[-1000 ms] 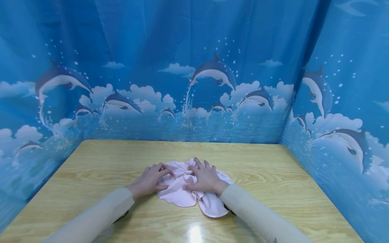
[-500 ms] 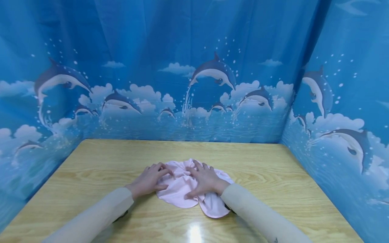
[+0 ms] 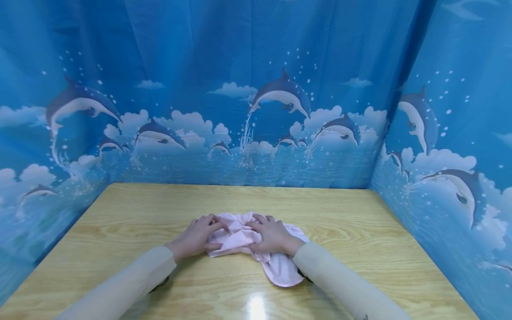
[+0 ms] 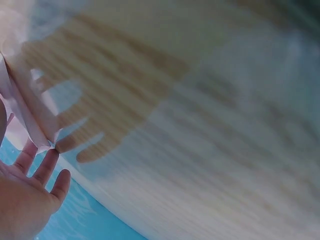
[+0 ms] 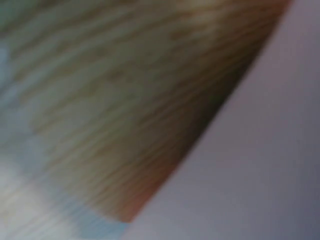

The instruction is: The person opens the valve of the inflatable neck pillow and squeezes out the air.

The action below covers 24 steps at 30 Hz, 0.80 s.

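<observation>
A thin pale pink cloth [image 3: 236,238] lies crumpled on the table, with a rounded flap [image 3: 282,271] spread towards me on its right side. My left hand [image 3: 194,238] rests at the cloth's left edge, thumb and fingers apart; in the left wrist view the fingertips of this hand [image 4: 30,195] touch the fabric. My right hand [image 3: 274,235] lies over the middle of the cloth, its fingers bent and its thumb tucked in, gathering fabric between them. In the right wrist view a blurred pale surface [image 5: 240,165] fills the right side, and the hand's grip is hidden.
The wood-grain table [image 3: 140,209] runs back to a blue curtain [image 3: 192,89] printed with dolphins and clouds. Another curtain side [image 3: 456,133] borders the table on the right. Light glares off the table [image 3: 257,306] near its front.
My right thumb and fingers have drawn closer together. The cloth's near left flap has been pulled in, away from me, and its folds are more bunched. My left hand has hardly moved.
</observation>
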### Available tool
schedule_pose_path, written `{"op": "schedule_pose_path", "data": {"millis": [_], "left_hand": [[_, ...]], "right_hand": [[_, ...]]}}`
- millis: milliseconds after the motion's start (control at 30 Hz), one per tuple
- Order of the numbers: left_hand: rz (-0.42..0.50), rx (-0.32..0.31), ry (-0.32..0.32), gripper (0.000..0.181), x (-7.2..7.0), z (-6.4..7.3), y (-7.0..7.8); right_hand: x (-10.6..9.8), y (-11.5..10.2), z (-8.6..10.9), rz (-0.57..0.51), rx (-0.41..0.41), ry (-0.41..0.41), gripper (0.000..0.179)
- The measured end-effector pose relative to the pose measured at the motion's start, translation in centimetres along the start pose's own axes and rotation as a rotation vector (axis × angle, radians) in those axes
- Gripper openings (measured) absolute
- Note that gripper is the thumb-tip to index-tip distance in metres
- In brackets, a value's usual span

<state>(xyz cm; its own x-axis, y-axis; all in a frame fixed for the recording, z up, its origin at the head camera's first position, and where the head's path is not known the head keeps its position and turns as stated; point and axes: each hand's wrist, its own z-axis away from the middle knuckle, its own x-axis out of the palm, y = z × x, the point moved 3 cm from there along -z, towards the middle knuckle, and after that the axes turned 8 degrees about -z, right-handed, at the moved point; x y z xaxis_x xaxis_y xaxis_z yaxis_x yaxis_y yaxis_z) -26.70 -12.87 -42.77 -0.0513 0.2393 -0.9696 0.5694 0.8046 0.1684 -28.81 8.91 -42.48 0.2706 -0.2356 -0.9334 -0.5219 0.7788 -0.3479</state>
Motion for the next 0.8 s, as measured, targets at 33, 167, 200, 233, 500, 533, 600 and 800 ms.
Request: {"op": "schedule_pose_path", "data": {"millis": [33, 167, 200, 233, 500, 533, 600, 800], "left_hand": [[0.003, 0.001, -0.002, 0.036, -0.01, 0.01, 0.04], [0.014, 0.005, -0.006, 0.037, 0.03, 0.01, 0.1], [0.014, 0.005, -0.005, 0.037, 0.05, 0.0, 0.1], [0.014, 0.007, -0.002, 0.037, 0.07, 0.0, 0.08], [0.013, -0.009, -0.015, 0.04, 0.38, -0.03, -0.16], [0.016, -0.012, -0.018, 0.04, 0.4, -0.03, -0.17], [0.019, -0.011, -0.02, 0.04, 0.37, -0.03, -0.13], [0.025, -0.011, -0.023, 0.04, 0.33, -0.05, -0.06]], "right_hand": [[0.01, 0.01, -0.01, 0.003, 0.001, 0.003, 0.064], [-0.05, -0.06, 0.01, 0.005, 0.002, 0.021, 0.06], [-0.09, -0.09, 0.03, 0.009, 0.0, 0.026, 0.059], [-0.12, -0.12, 0.06, 0.011, -0.002, 0.031, 0.059], [-0.36, -0.44, 0.34, 0.019, -0.037, 0.084, 0.052], [-0.38, -0.46, 0.37, 0.014, -0.041, 0.089, 0.052], [-0.41, -0.47, 0.39, 0.003, -0.049, 0.096, 0.05], [-0.35, -0.34, 0.38, -0.005, -0.059, 0.097, 0.051]]}}
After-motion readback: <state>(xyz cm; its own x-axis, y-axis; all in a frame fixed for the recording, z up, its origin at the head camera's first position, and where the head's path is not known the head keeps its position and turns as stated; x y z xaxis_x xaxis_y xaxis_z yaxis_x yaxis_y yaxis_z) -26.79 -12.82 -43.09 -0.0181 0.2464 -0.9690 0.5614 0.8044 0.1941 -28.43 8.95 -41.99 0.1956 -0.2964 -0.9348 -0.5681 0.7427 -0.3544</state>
